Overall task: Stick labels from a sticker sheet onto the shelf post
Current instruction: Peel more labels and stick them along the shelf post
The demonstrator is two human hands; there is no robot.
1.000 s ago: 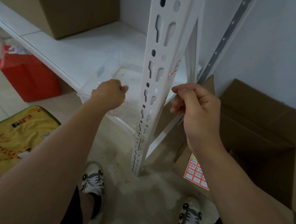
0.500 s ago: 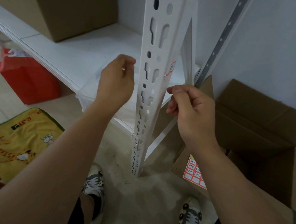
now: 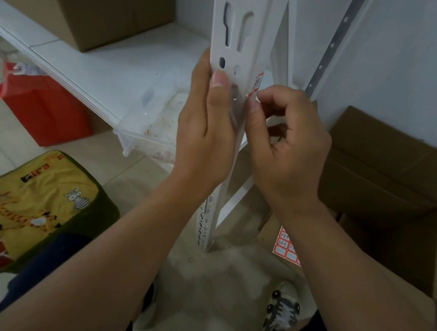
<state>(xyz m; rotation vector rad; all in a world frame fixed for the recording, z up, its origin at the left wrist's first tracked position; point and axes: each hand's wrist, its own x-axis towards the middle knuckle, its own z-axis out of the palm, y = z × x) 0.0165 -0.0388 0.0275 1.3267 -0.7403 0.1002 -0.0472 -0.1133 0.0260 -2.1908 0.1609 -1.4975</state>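
Note:
The white slotted shelf post (image 3: pixel 236 32) stands upright in the middle of the view. A red-bordered label (image 3: pixel 258 84) sits on its right edge. My left hand (image 3: pixel 204 137) grips the post from the left, thumb flat on the front face just left of the label. My right hand (image 3: pixel 286 148) has its fingers curled, and its thumb and forefinger pinch at the label's lower end on the post's edge. The red sticker sheet (image 3: pixel 285 246) lies on a cardboard flap on the floor, partly hidden by my right forearm.
A cardboard box (image 3: pixel 94 4) stands on the white shelf board (image 3: pixel 109 67), with a clear plastic tub (image 3: pixel 149 123) at its edge. A red bag (image 3: pixel 42 111) and yellow cushion (image 3: pixel 33 199) lie left. An open cardboard box (image 3: pixel 388 183) is right, with a grey perforated strip (image 3: pixel 329 45) against the wall.
My left hand rose from the clear tub and moved right to grip the post. My right hand moved up to the label on the post's edge.

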